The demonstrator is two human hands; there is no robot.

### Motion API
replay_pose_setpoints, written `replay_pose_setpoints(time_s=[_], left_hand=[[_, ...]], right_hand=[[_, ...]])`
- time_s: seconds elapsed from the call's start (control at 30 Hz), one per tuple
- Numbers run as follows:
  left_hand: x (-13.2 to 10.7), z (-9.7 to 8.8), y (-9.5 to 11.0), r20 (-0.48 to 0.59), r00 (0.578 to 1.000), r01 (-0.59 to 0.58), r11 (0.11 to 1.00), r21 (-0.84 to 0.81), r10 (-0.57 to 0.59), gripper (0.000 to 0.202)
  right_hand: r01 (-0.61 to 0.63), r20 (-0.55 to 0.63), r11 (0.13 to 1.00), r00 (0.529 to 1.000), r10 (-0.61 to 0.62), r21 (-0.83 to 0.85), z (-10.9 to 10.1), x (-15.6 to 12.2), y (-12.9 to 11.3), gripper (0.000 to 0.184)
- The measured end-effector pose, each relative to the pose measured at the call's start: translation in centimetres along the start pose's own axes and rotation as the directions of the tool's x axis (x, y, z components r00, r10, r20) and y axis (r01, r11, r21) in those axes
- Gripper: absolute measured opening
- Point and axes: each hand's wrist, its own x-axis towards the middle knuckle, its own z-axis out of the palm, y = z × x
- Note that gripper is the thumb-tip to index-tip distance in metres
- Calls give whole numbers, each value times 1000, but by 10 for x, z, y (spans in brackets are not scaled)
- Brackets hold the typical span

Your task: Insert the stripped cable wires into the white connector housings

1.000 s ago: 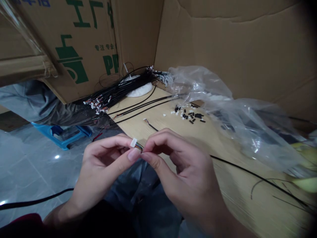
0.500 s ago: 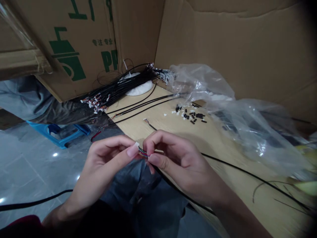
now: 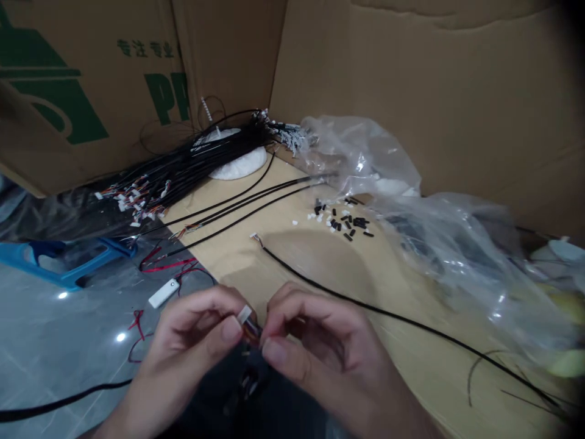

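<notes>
Between the thumb and fingers of my left hand (image 3: pixel 192 335) is a small white plug connector (image 3: pixel 245 314). Short coloured wires (image 3: pixel 252 333) run from it to my right hand (image 3: pixel 320 341), whose thumb and fingertips pinch them where they meet the cable. The hands are close together at the table's near edge; the rest of the held cable is mostly hidden. Beyond them, a black cable (image 3: pixel 365 307) lies across the wooden table (image 3: pixel 219 253), a white connector (image 3: pixel 255 236) at its end.
A thick bundle of black cables (image 3: pixel 214 149) lies at the table's far left corner. Small black sleeves (image 3: pixel 338 225) and white bits are scattered mid-table, beside clear plastic bags (image 3: pixel 365 152). Cardboard (image 3: pixel 411 91) stands behind. On the floor are a blue stool (image 3: pixel 82 271) and a white device (image 3: pixel 163 294).
The view has swung left and shifted, so the hands appear lower. Both hands still grip the connector and its wires, which now point more steeply downward. The white device on the floor has come into view.
</notes>
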Motion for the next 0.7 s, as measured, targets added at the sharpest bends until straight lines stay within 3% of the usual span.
replay_pose_setpoints(time_s=[0.1,0.17,0.23,0.33,0.47,0.7], left_hand=[[3,-9,-9,10,995,97,995,16,-97,12],[7,-15,-11,25,989,142,988,60,-144,11],[13,-17,-9,73,988,128,984,128,-138,12],[27,-15,-5,105,987,103,976,190,-124,17],[43,-7,-4,58,996,50,981,186,-62,7],[55,-3,-1,28,1000,5,961,278,-14,14]], right_hand=[[77,-5,996,997,-77,-41,-4,6,9,7],[67,18,994,998,-66,-88,-7,11,14,4],[75,25,985,997,-72,-157,-11,16,17,5],[172,3,933,984,-180,-316,-15,24,19,8],[197,1,831,973,-230,-520,-19,29,20,14],[128,-76,839,977,-197,-529,-21,34,17,11]])
